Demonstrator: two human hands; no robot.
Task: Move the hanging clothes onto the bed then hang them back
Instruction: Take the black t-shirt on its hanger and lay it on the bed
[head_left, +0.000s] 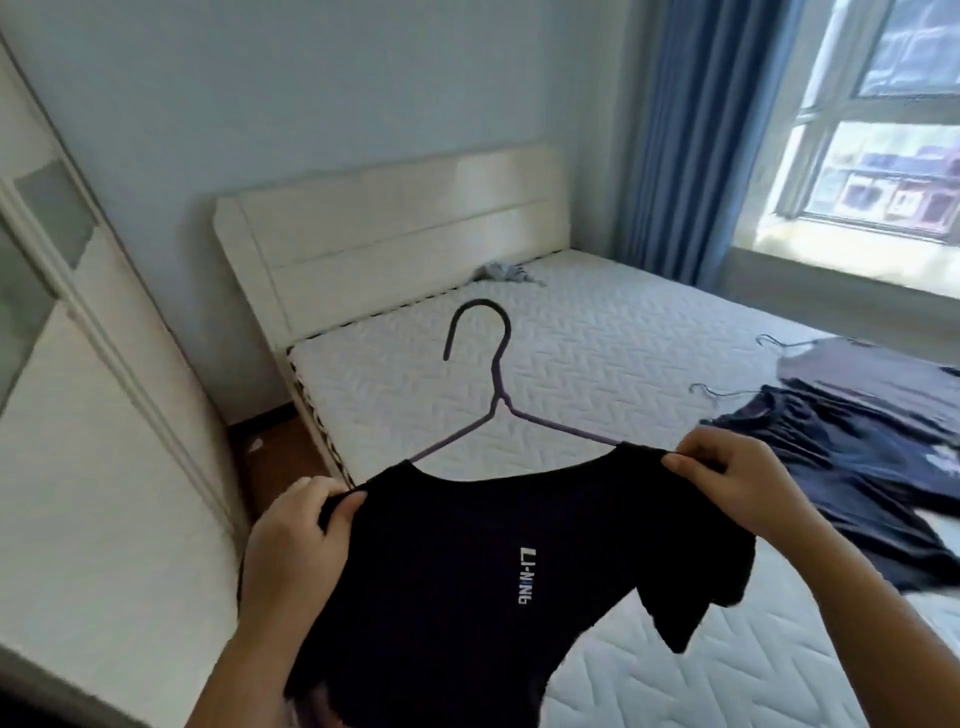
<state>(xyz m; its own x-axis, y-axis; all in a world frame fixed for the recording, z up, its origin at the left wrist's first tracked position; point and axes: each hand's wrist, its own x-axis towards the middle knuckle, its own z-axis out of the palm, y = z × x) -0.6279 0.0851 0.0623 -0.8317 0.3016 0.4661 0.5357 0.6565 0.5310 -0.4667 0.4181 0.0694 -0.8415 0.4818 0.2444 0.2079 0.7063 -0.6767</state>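
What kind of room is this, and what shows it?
Most likely a bedroom: a bare white quilted mattress against a cream panelled headboard, blue curtains by the window, dark shirts laid out.

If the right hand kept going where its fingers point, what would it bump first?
The right hand, pinching the black shirt, points left along its shoulder, so probably the wire of the purple hanger first, though depth is unclear.
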